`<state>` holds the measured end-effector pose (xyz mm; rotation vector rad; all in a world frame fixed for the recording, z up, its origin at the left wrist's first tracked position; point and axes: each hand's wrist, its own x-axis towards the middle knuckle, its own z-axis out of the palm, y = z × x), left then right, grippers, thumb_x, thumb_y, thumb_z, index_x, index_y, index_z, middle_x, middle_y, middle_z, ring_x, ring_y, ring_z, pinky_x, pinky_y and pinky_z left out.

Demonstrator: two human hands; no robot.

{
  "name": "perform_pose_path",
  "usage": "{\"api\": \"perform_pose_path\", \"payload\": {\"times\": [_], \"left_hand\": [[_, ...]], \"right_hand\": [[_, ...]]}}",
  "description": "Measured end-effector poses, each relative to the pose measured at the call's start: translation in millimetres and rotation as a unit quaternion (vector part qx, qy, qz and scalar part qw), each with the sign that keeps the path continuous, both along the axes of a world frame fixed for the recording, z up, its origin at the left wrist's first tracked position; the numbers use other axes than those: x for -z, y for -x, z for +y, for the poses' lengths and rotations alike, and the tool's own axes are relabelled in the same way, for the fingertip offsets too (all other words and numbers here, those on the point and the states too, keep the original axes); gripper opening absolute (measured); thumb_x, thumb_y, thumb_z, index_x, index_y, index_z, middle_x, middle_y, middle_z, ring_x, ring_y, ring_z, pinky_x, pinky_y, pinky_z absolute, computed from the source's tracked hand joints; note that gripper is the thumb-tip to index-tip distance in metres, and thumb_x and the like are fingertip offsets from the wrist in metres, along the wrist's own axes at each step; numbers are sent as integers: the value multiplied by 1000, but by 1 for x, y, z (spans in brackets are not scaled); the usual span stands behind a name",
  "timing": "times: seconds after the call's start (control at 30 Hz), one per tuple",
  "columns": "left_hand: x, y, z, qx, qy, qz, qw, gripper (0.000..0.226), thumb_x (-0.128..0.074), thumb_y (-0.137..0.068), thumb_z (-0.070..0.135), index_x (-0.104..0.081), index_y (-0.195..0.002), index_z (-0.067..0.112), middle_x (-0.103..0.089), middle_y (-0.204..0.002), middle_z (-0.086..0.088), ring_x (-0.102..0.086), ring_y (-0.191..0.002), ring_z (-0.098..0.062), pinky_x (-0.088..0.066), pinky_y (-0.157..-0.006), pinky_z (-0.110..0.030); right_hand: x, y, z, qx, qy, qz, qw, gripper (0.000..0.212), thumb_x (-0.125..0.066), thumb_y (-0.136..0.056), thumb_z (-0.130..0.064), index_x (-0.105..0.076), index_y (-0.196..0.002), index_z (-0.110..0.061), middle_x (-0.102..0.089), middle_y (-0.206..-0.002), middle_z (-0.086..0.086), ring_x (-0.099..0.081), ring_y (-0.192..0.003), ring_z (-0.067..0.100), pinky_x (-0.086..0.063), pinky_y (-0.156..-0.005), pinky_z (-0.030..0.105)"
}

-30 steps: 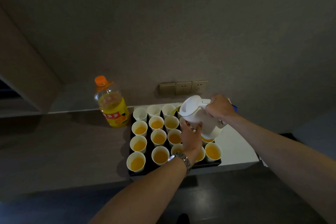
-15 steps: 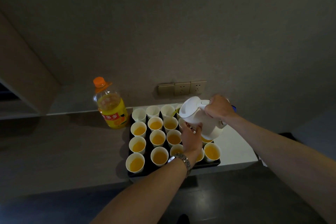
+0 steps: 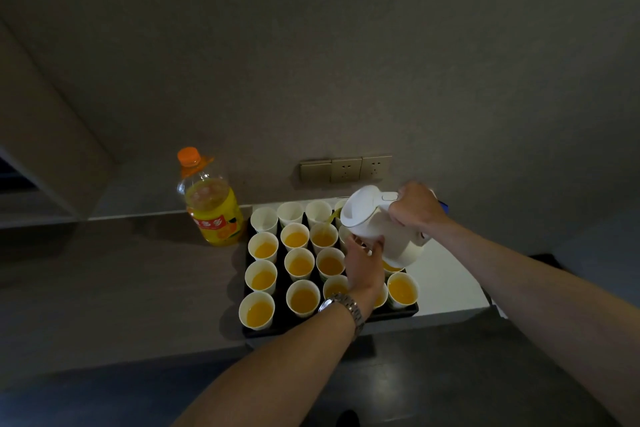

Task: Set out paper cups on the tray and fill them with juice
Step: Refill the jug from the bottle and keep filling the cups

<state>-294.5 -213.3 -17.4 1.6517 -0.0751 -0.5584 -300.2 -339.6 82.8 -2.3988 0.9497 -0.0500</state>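
Note:
A black tray (image 3: 311, 331) on the counter carries several white paper cups; most hold orange juice, and the back-row cups (image 3: 290, 211) look empty. My right hand (image 3: 417, 206) grips the handle of a white jug (image 3: 367, 218), which is tilted to the left over the tray's back right. A thin stream of juice (image 3: 330, 218) falls from its spout into a cup in the second row (image 3: 323, 237). My left hand (image 3: 363, 265) rests against the jug's lower body with its fingers pointing up. The jug and my hands hide some cups on the right.
An orange-capped juice bottle (image 3: 213, 211), partly full, stands left of the tray near the wall. Wall sockets (image 3: 346, 168) sit just behind the tray. A white surface (image 3: 446, 284) lies under and to the right of the tray. The grey counter (image 3: 121, 281) stretches left.
The jug has stayed tilted over the same spot with both hands on it, and the juice stream keeps running. The view has shifted slightly.

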Motion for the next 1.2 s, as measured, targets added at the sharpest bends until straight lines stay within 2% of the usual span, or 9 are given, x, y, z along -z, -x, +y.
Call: {"api": "perform_pose_path", "payload": {"times": [0.23, 0.3, 0.4, 0.57, 0.7, 0.9, 0.97, 1.1, 1.2], "left_hand": [[-2, -3, 0, 10, 0, -9, 1000, 72, -76, -84, 48, -41, -140, 19, -61, -138, -1, -63, -120, -21, -54, -99, -39], [-1, -5, 0, 9, 5, -11, 1000, 64, -76, -87, 40, -42, -138, 20, -62, -135, 0, -63, -120, -20, -54, -100, -40], [0, -9, -1, 7, 10, -15, 1000, 58, -74, -90, 32, -43, -137, 17, -63, -131, -1, -62, -118, -19, -53, -99, -37], [-9, -8, -4, 9, 16, -27, 999, 48, -73, -92, 27, -43, -129, 19, -60, -120, 6, -59, -109, -12, -50, -92, -28], [-10, -6, -9, 11, 24, -36, 999, 44, -74, -91, 26, -41, -120, 25, -58, -114, 9, -58, -105, -10, -49, -90, -25], [-11, 2, -18, 11, 6, -48, 999, 44, -74, -90, 31, -42, -121, 25, -59, -116, 8, -61, -110, -15, -54, -95, -34], [-10, 4, -21, 18, 19, -36, 999, 42, -74, -91, 29, -42, -118, 27, -59, -117, 8, -61, -111, -15, -53, -92, -30], [-10, 9, -28, 30, 13, -35, 999, 46, -73, -91, 28, -45, -126, 18, -62, -122, 6, -62, -109, -12, -44, -75, -7], [-4, 12, -34, 32, 6, -35, 999, 50, -74, -91, 30, -45, -129, 15, -64, -127, 2, -62, -110, -14, -49, -82, -17]], "right_hand": [[4, 1, -5, 26, -7, -6, 1000, 29, -61, -55, 2, -36, -52, -14, -34, -48, 0, -32, -48, 18, -24, -49, 24], [4, 2, -6, 34, -14, -12, 999, 32, -61, -55, 5, -35, -51, -14, -33, -47, -1, -31, -48, 18, -22, -47, 23], [4, 3, -9, 41, -36, -27, 998, 34, -60, -51, 5, -32, -50, -15, -30, -45, -4, -27, -47, 17, -18, -44, 20], [5, 6, -18, 31, -39, -38, 998, 21, -57, -40, -7, -42, -54, -11, -37, -53, 4, -33, -51, 20, -20, -46, 22], [8, 9, -27, 33, -40, -37, 998, 19, -61, -45, -3, -46, -56, -9, -40, -53, 6, -36, -50, 20, -22, -45, 22], [19, 12, -44, 46, -36, -34, 998, 22, -57, -36, -12, -47, -56, -10, -43, -53, 6, -40, -52, 22, -28, -49, 30], [19, 15, -48, 51, -38, -27, 998, 21, -57, -38, -13, -50, -57, -9, -46, -53, 6, -43, -51, 22, -29, -49, 30], [17, 22, -53, 49, -37, -32, 998, 20, -55, -37, -11, -49, -56, -10, -43, -52, 3, -40, -51, 20, -26, -48, 27], [17, 27, -56, 46, -47, -33, 997, 16, -58, -44, -6, -49, -56, -10, -41, -50, 1, -39, -51, 19, -26, -48, 27]]}}
